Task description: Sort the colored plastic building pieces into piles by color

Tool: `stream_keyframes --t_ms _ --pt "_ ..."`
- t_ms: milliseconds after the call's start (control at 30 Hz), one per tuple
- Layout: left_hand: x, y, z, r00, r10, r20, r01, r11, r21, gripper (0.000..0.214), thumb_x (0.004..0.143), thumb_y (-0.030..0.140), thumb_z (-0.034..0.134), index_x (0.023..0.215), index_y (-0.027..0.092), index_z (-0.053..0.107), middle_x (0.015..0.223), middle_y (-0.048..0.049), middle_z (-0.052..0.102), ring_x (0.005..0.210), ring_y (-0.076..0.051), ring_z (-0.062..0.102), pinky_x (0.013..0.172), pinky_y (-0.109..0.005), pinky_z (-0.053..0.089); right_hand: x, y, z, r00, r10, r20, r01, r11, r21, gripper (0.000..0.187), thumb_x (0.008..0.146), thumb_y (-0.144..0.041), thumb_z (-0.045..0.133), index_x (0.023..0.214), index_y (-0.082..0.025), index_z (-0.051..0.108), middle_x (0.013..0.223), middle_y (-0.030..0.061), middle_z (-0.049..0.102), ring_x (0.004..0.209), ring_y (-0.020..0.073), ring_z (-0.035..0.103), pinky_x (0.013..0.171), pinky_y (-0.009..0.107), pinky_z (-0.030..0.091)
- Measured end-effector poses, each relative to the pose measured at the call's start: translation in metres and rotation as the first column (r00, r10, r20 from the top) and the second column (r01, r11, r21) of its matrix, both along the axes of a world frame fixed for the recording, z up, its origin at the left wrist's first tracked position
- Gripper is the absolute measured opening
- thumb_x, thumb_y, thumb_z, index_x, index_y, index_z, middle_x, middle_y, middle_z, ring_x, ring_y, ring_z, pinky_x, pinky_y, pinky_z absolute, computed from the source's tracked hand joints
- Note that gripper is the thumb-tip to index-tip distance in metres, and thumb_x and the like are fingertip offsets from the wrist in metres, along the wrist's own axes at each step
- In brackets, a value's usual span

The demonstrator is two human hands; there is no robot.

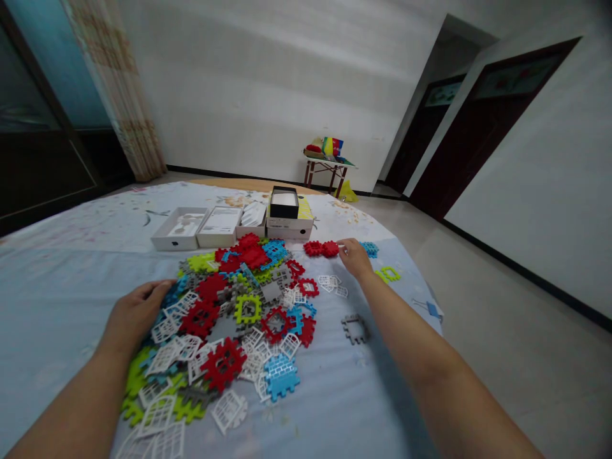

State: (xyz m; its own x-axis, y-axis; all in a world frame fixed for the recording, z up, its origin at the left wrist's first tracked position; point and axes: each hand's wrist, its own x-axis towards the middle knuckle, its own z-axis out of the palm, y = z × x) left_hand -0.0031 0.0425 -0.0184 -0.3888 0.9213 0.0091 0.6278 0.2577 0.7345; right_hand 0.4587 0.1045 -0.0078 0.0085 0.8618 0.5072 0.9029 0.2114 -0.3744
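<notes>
A heap of flat plastic building tiles [239, 306] in red, green, blue, grey and white lies on a pale blue bedsheet [57, 274]. My left hand [136, 312] rests on the heap's left edge, fingers curled over blue and white tiles. My right hand [354, 257] reaches to the far right, its fingers pinched at a small white piece next to two joined red tiles [321, 248]. A blue tile [370, 248] lies just beyond that hand. A lone grey tile [354, 329] sits by my right forearm.
Several open white boxes [194, 227] and a black-lined box [285, 205] stand in a row behind the heap. Green tiles [389, 275] lie near the bed's right edge. A small table [329, 167] with colourful items stands by the far wall. Doorways open at right.
</notes>
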Motion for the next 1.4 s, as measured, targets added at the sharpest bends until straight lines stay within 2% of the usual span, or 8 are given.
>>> stream_keyframes --t_ms 167,333,433,633,733,967,1200,1400 --pt "0.003 -0.001 0.001 1.000 0.007 0.015 -0.007 1.000 0.005 0.045 0.073 0.051 0.046 0.101 0.021 0.065 0.098 -0.0035 0.067 0.085 -0.018 0.059 0.073 -0.026 0.043 -0.028 -0.035 0.011 0.966 0.226 -0.127 -0.218 0.973 0.069 0.019 0.077 -0.016 0.051 0.092 -0.016 0.064 0.088 0.0063 0.062 0.074 0.0134 0.057 0.069 0.025 0.047" --pt "0.004 -0.002 0.004 1.000 0.008 0.018 -0.008 1.000 0.000 0.045 0.073 0.050 0.046 0.102 0.020 0.065 0.099 -0.0044 0.067 0.088 -0.019 0.059 0.078 -0.027 0.043 -0.063 -0.078 0.017 0.922 0.356 -0.153 -0.374 0.921 -0.109 0.017 0.078 -0.023 0.055 0.091 -0.017 0.064 0.081 0.0030 0.064 0.066 0.0106 0.055 0.064 0.022 0.043" --pt "0.005 -0.003 0.005 1.000 -0.005 0.004 0.005 1.000 0.002 0.045 0.074 0.049 0.045 0.102 0.020 0.065 0.101 -0.0046 0.066 0.091 -0.019 0.059 0.081 -0.028 0.042 -0.079 -0.095 0.017 0.913 0.391 -0.114 -0.406 0.890 -0.206 0.016 0.080 -0.024 0.054 0.088 -0.018 0.066 0.079 0.0020 0.064 0.067 0.0105 0.054 0.063 0.021 0.039" --pt "0.004 -0.002 0.003 1.000 -0.007 -0.003 0.007 1.000 0.016 0.044 0.074 0.049 0.046 0.100 0.020 0.066 0.099 -0.0043 0.067 0.089 -0.019 0.059 0.079 -0.028 0.043 -0.095 -0.105 0.008 0.935 0.352 0.036 -0.319 0.882 -0.348 0.023 0.079 -0.037 0.056 0.076 -0.019 0.068 0.073 0.0026 0.065 0.068 0.0126 0.055 0.062 0.022 0.034" --pt "0.000 0.001 -0.004 1.000 -0.012 -0.002 0.012 0.999 0.038 0.047 0.072 0.052 0.047 0.101 0.019 0.066 0.095 -0.0044 0.068 0.084 -0.019 0.060 0.073 -0.027 0.045 -0.099 -0.107 0.004 0.927 0.375 0.027 -0.333 0.852 -0.404 0.024 0.077 -0.040 0.058 0.074 -0.019 0.069 0.070 0.0024 0.065 0.067 0.0130 0.055 0.059 0.022 0.033" --pt "-0.002 0.002 -0.006 1.000 0.000 -0.016 0.000 1.000 0.023 0.046 0.073 0.052 0.047 0.101 0.021 0.066 0.095 -0.0032 0.068 0.081 -0.018 0.060 0.070 -0.025 0.044 -0.098 -0.107 0.001 0.886 0.315 -0.339 -0.439 0.803 -0.402 0.017 0.074 -0.032 0.060 0.074 -0.015 0.064 0.057 -0.0039 0.054 0.052 0.0071 0.045 0.049 0.018 0.031" --pt "0.005 -0.006 0.008 0.999 -0.022 -0.023 0.022 1.000 -0.011 0.047 0.074 0.050 0.045 0.104 0.019 0.065 0.102 -0.0054 0.067 0.088 -0.019 0.059 0.075 -0.027 0.043 -0.081 -0.101 0.005 0.750 0.198 -0.632 -0.445 0.857 -0.260 0.024 0.072 -0.039 0.060 0.076 -0.015 0.061 0.058 -0.0040 0.054 0.049 0.0069 0.044 0.046 0.018 0.035" --pt "0.005 -0.004 0.008 0.999 -0.028 -0.043 0.028 1.000 0.000 0.047 0.074 0.049 0.045 0.103 0.019 0.065 0.101 -0.0053 0.067 0.089 -0.020 0.059 0.077 -0.027 0.044 -0.052 -0.092 0.001 0.685 0.161 -0.711 -0.364 0.920 -0.142 0.028 0.070 -0.041 0.061 0.082 -0.015 0.060 0.059 -0.0022 0.058 0.051 0.0094 0.053 0.050 0.021 0.043"
